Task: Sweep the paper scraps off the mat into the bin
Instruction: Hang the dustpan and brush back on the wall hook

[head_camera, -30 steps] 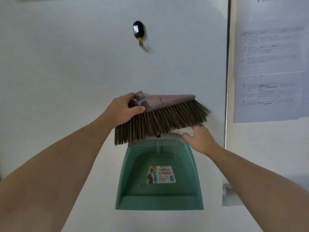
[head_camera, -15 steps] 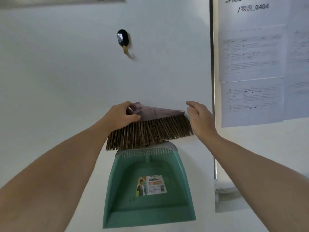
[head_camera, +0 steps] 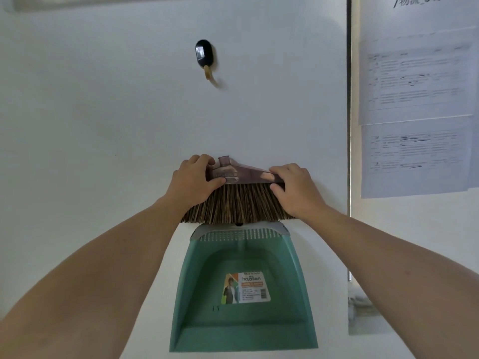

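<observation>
While our left hand [head_camera: 193, 182] curls round the left end of the brush head [head_camera: 243, 174], our right hand [head_camera: 295, 189] grips its right end, fingers bent over the top edge. We hold it against the white wall [head_camera: 103, 125], bristles [head_camera: 233, 204] hanging down to the top rim of the green dustpan [head_camera: 197, 294] below; a black hook [head_camera: 203, 57] sits higher up, printed sheets [head_camera: 414, 112] to the right.

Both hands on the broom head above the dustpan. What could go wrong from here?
1. The bristles hang over the top edge of the dustpan; pulling the broom head away may snag it and knock it off the wall.
2. The left hand and right hand grip only the head's ends, and its socket shows no handle, so it may twist or slip.
</observation>
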Motion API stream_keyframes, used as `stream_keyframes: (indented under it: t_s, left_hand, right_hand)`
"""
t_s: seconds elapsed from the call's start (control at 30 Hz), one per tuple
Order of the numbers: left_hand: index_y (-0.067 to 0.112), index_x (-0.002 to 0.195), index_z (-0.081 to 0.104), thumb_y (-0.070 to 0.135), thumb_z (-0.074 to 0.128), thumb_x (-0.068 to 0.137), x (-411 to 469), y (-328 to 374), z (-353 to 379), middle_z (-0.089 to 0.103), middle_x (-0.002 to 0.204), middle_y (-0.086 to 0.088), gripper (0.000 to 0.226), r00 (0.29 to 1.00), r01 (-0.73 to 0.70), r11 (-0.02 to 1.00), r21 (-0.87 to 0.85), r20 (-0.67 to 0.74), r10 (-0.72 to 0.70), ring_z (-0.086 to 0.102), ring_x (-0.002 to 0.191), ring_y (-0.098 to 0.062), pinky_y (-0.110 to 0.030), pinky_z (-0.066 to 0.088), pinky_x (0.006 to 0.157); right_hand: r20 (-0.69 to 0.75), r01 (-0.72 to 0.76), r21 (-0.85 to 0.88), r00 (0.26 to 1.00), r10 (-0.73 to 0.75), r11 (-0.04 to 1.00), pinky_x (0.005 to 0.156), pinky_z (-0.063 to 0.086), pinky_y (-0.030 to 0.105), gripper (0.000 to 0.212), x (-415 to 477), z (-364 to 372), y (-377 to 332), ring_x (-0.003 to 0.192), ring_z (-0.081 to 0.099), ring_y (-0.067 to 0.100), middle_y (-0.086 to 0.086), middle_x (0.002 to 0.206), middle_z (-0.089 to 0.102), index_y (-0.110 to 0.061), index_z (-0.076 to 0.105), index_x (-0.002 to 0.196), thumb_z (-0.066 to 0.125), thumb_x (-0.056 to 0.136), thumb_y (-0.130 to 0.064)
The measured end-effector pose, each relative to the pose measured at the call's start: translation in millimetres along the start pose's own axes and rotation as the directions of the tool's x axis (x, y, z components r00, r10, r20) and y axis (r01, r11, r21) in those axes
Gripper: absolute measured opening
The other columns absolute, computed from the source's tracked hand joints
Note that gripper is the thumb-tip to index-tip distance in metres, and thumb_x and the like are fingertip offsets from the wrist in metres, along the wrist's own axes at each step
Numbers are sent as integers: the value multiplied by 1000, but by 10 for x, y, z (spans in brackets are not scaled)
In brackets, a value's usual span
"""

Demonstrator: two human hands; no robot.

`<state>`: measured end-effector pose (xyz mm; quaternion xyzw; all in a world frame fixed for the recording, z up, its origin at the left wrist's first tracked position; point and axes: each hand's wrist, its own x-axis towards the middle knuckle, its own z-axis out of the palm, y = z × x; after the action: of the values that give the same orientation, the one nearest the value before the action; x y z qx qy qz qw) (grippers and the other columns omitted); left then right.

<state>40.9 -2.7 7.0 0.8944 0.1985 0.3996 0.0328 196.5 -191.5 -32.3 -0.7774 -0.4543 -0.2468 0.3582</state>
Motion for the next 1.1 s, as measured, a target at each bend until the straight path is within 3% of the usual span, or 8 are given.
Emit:
stream_keyframes:
  t_s: [0.5,0.83,0.93,1.1]
  left_hand:
    - [23,134,44,56,60,82,-83,73,81,48,133,-4,64,996,46,995,90,-79,-39,43,123,-28,-48,38,100]
    - [24,144,34,54,58,85,-202,140,-8,39,146,-4,70,995,27,997,70,-96,-20,36,134,-29,-50,32,108]
    - [25,148,27,52,52,89,-302,155,-48,32,153,-3,69,993,18,996,92,-114,-8,27,141,-27,-50,25,114]
    - [29,153,6,56,32,95,-523,172,-147,7,163,2,69,994,67,983,169,-102,-50,-3,150,-19,-48,3,120]
  right_hand:
    - [54,-46,-92,997,52,995,106,33,48,54,-56,-21,-63,136,32,25,2,146,41,-26,35,149,44,98,-42]
    - [48,-39,-108,998,45,993,111,28,51,53,-92,-68,-155,141,25,25,3,150,35,-24,36,148,43,98,-43]
    - [30,-31,-147,999,36,989,118,15,55,55,-138,-94,-220,150,8,25,5,159,25,-27,30,151,39,99,-45]
    - [45,24,-231,999,-14,973,120,2,56,62,-258,-167,-414,152,-9,26,3,165,8,-31,14,156,30,100,-53]
